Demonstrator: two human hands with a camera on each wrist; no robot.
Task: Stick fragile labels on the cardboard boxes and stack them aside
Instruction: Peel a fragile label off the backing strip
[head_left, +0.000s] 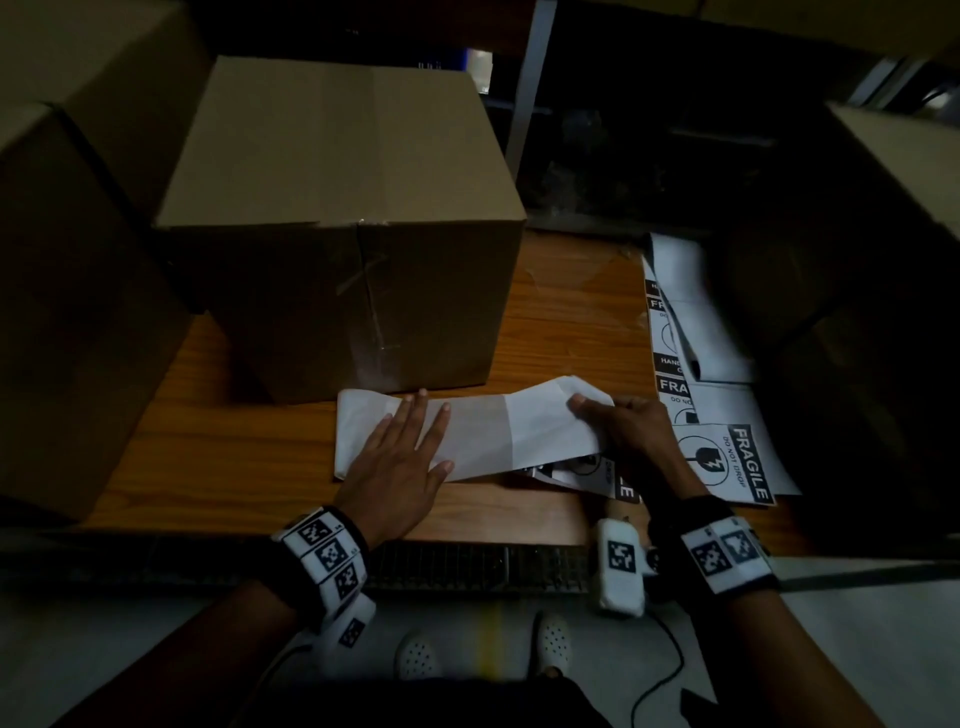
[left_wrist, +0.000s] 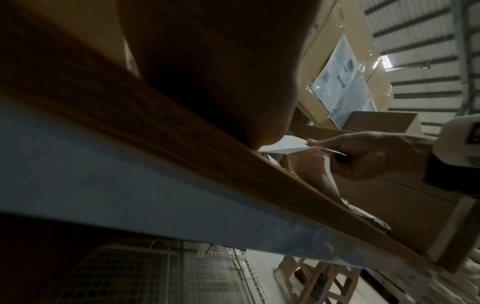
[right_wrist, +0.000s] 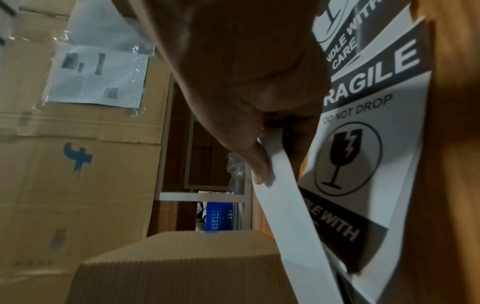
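Label sheet (head_left: 483, 434) lies blank side up on the wooden table (head_left: 208, 457), just in front of the taped cardboard box (head_left: 343, 223) that stands in the middle of the table. Sheet is long, white, creased across the middle; its right end is lifted off the table, its left end lies flat.

Left hand (head_left: 400, 462) rests on the left part of the sheet, palm down, fingers straight and spread, pressing it to the table. It grasps nothing. Left wrist view shows only the palm close up and the table edge, so no more detail there.

Right hand (head_left: 623, 421) pinches the right end of the sheet between thumb and fingers; right wrist view shows the thumb (right_wrist: 257, 164) curled onto the white strip (right_wrist: 285, 216) with the fingers behind it. Left wrist view also shows that hand holding the raised paper edge.

Under and just right of the sheet lie printed labels, black and white: one reads "FRAGILE DO NOT DROP" (head_left: 727, 462) with a broken-glass symbol, face up near the right wrist. More labels (head_left: 675, 332) lie further back along the table's right side, partly overlapping.

Other cardboard boxes stand at the left (head_left: 67, 291) and at far right (head_left: 904, 166), dim. Both wrists carry bands with square black-and-white markers.
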